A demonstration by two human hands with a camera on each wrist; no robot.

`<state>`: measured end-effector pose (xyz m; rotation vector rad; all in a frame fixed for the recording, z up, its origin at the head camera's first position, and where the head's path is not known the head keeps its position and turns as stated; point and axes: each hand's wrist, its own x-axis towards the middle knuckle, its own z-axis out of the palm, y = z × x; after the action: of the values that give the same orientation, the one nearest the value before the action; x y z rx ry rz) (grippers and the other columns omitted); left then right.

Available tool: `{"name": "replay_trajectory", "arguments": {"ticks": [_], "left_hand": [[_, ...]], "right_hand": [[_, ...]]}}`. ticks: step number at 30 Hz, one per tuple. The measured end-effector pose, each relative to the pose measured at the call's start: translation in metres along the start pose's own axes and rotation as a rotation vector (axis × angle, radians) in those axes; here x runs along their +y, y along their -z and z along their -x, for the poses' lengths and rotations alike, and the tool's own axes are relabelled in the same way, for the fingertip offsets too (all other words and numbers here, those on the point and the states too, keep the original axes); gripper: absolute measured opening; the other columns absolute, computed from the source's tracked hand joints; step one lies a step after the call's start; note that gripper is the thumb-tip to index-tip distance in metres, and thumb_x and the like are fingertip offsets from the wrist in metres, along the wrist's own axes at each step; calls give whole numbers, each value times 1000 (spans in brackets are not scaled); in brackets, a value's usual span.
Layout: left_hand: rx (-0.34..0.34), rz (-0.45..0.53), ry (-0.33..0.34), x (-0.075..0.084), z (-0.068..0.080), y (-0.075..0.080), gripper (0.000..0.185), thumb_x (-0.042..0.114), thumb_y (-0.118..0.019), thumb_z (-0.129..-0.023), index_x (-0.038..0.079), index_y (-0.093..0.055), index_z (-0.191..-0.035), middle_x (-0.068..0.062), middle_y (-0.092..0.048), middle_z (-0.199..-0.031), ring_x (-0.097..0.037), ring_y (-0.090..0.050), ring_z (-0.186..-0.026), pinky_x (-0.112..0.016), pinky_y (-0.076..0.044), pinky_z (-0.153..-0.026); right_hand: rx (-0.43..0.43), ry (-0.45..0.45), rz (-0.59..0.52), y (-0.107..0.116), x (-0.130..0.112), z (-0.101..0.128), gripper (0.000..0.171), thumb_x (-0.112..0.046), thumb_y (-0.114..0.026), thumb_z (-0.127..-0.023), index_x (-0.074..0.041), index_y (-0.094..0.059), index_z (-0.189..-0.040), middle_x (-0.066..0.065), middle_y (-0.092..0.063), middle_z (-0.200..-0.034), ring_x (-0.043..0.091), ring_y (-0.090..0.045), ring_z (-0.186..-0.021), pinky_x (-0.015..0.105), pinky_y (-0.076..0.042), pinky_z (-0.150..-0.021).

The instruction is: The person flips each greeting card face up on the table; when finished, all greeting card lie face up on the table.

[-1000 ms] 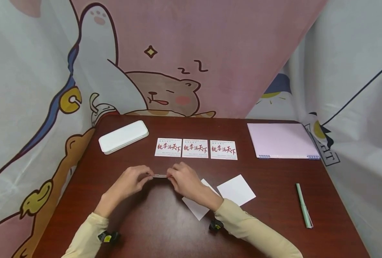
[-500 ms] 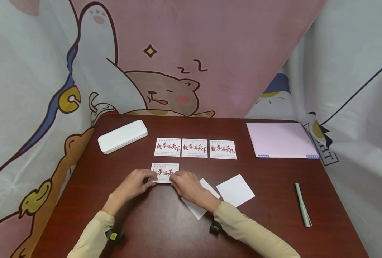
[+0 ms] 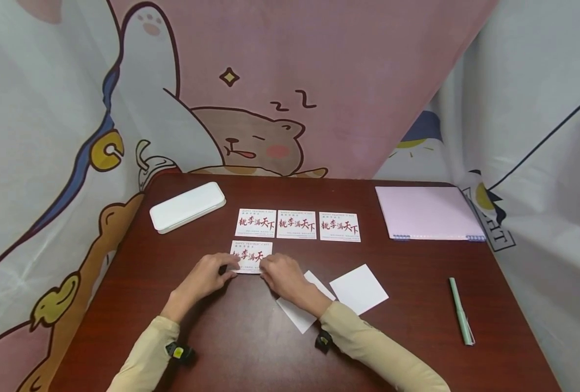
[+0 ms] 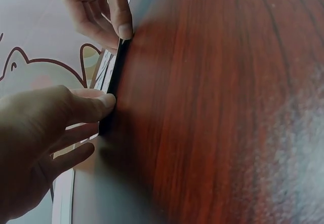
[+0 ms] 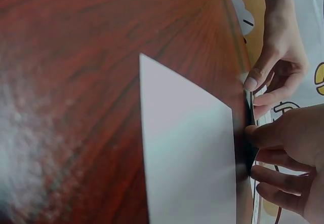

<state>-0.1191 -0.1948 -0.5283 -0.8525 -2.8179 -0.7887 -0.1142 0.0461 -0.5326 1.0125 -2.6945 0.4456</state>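
Dark red wooden table: bears everything
Pink spiral-bound notebook: far right, out of my way
White oblong case: far left
Three red-lettered white cards: one tidy row
Two blank white paper squares: by my right wrist
Fourth red-lettered card: flat beneath the row's left end, near edge pinched by my left hand and right hand to square it

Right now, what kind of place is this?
Probably a small craft or study desk: a dark wooden table with printed cards, a pink notebook and a green pen, cartoon curtains behind.
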Motion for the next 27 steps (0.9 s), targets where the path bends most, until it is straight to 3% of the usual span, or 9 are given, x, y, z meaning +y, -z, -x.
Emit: {"name": "replay_trajectory", "arguments": {"ticks": [7,11,15,19,27], "left_hand": [[2,6,14,3,-1,0,19,0,-85,-78,10,-78,-93,-7,-77,-109,-24,-72,-105,-42,-58,-91],[8,-18,13,10,0,3,23,1,-84,-79,10,-77,-99,-7,-76,-110,-24,-71,-107,-43,-57,-92],[20,-30,-4,30,-3,8,28,5,-84,-81,10,-74,-107,-6,-73,-109,-23,-70,-104,-42,-57,-89],[-12,-32,-51,60,-9,9,30,14,-83,-84,10,-71,-111,-6,-71,-108,-22,-70,-101,-41,-58,-87],[-177,-6,-94,102,-19,-7,34,23,-77,-90,5,-67,-118,-6,-67,-104,-17,-65,-91,-37,-57,-80]], "right_hand": [[4,16,-23,3,2,0,15,-24,-81,-84,-14,-73,-93,-2,-74,-94,17,-67,-84,31,-56,-73],[-30,22,-69,16,4,5,18,-24,-81,-85,-13,-73,-97,-2,-74,-95,17,-66,-87,33,-56,-76],[-111,35,-110,38,11,12,19,-23,-83,-84,-14,-73,-97,-2,-72,-92,16,-62,-82,33,-53,-72],[-231,40,-110,62,24,21,28,-22,-85,-80,-14,-73,-103,0,-70,-97,19,-62,-86,35,-52,-76],[-438,1,-105,89,49,44,81,-26,-98,-60,-17,-62,-132,12,-56,-123,28,-56,-106,42,-51,-88]]}}
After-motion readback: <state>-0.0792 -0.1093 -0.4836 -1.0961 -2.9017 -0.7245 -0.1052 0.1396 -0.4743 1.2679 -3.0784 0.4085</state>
